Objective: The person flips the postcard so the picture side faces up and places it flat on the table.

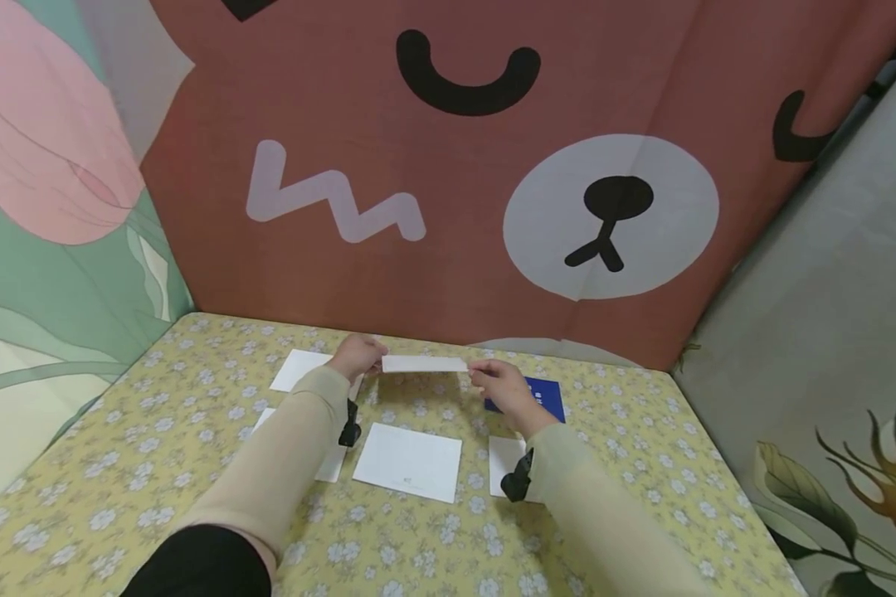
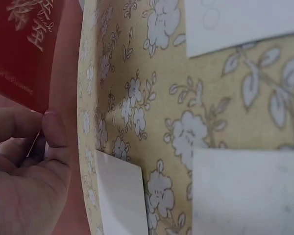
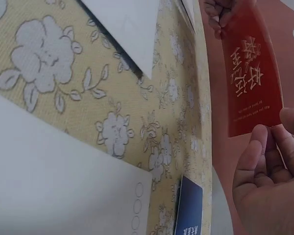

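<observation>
Both hands hold one card [image 1: 424,363] above the back of the table, stretched between them. Its pale side faces up in the head view. The wrist views show its other face as red [image 3: 255,73], with gold Chinese characters and small lettering. My left hand [image 1: 356,355] pinches the left end between thumb and fingers. At the right end, my right hand [image 1: 504,385] pinches a corner the same way. Below the held card lies a white card [image 1: 408,463]. A blue card [image 1: 545,398] with white characters lies partly behind my right hand.
More white cards lie flat: one at the back left [image 1: 294,371], one partly under my left forearm [image 1: 332,466], one beside my right wrist [image 1: 504,464]. The table has a yellow floral cloth [image 1: 418,547]. A brown cartoon-bear curtain [image 1: 343,282] hangs behind its back edge.
</observation>
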Demonstrator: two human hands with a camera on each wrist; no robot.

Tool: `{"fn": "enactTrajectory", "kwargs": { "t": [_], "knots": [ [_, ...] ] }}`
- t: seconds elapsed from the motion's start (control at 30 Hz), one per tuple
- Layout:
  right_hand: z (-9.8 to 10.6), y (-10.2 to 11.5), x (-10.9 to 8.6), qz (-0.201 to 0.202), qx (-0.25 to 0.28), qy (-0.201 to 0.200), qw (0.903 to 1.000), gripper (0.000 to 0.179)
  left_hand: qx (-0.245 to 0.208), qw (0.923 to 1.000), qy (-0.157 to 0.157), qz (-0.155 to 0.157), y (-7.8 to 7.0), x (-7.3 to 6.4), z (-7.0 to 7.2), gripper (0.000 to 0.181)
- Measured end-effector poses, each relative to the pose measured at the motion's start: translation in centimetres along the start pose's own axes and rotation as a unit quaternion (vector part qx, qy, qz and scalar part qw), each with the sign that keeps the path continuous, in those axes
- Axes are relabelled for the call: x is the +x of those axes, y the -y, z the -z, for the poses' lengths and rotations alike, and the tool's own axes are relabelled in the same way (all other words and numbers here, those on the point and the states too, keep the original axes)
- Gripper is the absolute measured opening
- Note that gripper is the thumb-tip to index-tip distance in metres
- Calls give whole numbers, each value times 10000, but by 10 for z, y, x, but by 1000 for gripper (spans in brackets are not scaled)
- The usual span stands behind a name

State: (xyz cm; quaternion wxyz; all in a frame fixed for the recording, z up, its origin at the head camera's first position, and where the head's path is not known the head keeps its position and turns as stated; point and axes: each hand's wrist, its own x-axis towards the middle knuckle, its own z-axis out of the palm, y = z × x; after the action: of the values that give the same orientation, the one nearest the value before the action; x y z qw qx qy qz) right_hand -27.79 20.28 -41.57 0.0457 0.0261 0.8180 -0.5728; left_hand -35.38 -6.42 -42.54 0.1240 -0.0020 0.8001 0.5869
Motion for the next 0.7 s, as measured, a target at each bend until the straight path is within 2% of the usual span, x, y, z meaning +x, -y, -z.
{"fn": "enactTrajectory", "kwargs": {
  "t": [0.2, 0.33, 0.53, 0.7],
  "knots": [
    [2, 4, 2, -10, -26, 38, 10000, 37, 8, 9999, -100, -94, 0, -2, 1, 29],
    [1, 5, 4, 28, 114, -195, 9997, 29, -16, 9997, -103, -234, 2, -2, 1, 25],
    [4, 7, 5, 353, 173, -542, 9978, 20, 266, 9988, 100, -397, -6, -3, 3, 26],
    [4, 12, 6, 342, 436, -669, 9962, 20, 406, 9981, 192, -419, -10, -6, 6, 28]
  ]
}}
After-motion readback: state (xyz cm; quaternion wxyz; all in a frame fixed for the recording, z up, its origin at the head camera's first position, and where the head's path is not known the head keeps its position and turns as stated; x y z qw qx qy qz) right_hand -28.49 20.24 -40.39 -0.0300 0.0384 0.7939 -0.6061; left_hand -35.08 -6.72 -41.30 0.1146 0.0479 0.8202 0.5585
